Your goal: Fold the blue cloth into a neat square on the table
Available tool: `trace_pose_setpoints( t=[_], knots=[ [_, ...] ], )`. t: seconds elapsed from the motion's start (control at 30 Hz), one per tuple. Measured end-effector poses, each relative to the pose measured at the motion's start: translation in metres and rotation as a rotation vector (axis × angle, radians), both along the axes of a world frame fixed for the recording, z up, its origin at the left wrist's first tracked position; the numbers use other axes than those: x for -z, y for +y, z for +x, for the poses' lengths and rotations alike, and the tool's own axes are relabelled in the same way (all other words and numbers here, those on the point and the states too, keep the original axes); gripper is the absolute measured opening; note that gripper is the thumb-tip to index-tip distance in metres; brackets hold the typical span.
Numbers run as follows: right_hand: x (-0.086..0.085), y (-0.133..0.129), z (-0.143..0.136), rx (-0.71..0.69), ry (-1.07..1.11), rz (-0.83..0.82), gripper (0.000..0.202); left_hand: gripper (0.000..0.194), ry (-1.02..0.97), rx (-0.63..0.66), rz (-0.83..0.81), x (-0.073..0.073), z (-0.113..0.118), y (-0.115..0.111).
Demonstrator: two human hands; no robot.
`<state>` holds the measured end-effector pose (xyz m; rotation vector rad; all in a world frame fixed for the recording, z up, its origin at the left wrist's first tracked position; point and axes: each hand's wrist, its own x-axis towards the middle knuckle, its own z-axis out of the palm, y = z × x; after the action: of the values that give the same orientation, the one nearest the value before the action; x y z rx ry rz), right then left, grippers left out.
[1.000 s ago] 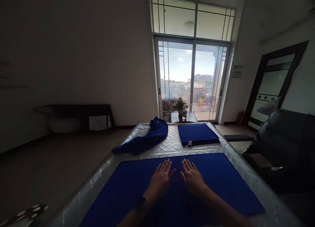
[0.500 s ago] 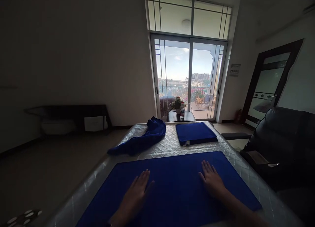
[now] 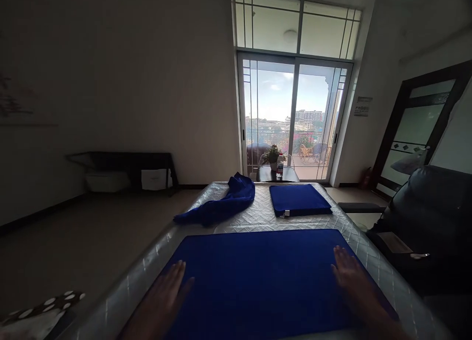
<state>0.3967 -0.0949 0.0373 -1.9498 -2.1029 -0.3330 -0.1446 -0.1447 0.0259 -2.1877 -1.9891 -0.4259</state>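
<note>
A blue cloth (image 3: 258, 281) lies spread flat on the silvery quilted mattress (image 3: 236, 226) in front of me. My left hand (image 3: 165, 291) rests by the cloth's left edge, palm down, with its fingers stretched out. Near the right edge, my right hand (image 3: 350, 276) is likewise flat on the fabric, fingers extended. Beyond the spread cloth, a folded blue cloth (image 3: 300, 200) with a small white tag sits at the far right of the mattress. A crumpled blue cloth (image 3: 228, 202) lies at the far left.
Past the mattress stands a small dark table (image 3: 276, 173) with a potted plant (image 3: 272, 155) and a bottle (image 3: 280, 165), before a sliding glass door (image 3: 295, 113). A black armchair (image 3: 435, 212) is at the right. A low dark bench (image 3: 132, 163) runs along the left wall.
My hands have slid apart over the blue cloth, the left one to its left edge and the right one toward its right edge. The view has turned slightly left.
</note>
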Motion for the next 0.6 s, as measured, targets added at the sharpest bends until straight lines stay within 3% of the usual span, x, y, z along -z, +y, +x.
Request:
trace_pose_setpoints(
  t=[0.1,0.2,0.3,0.37,0.43,0.5,0.6],
  knots=[
    [-0.006,-0.015,-0.076,-0.213,0.113,-0.044,0.057,0.059,-0.078,0.114,-0.148,-0.012,0.084,0.008],
    [-0.004,-0.025,-0.141,-0.410,0.211,-0.158,0.061,0.065,-0.132,0.316,-0.247,-0.014,0.159,0.010],
    [0.002,-0.028,-0.170,-0.483,0.278,-0.238,0.058,0.063,-0.143,0.445,-0.248,-0.011,0.194,0.007],
    [0.005,-0.029,-0.169,-0.483,0.299,-0.271,0.060,0.064,-0.134,0.449,-0.239,-0.007,0.193,0.004],
    [0.006,-0.032,-0.155,-0.466,0.306,-0.292,0.064,0.065,-0.112,0.415,-0.221,0.000,0.176,0.001],
    [0.007,-0.036,-0.133,-0.427,0.304,-0.287,0.065,0.064,-0.078,0.351,-0.179,0.013,0.146,0.000],
    [0.013,-0.042,-0.090,-0.304,0.281,-0.254,0.063,0.060,-0.027,0.212,-0.037,0.039,0.081,-0.004]
  ],
)
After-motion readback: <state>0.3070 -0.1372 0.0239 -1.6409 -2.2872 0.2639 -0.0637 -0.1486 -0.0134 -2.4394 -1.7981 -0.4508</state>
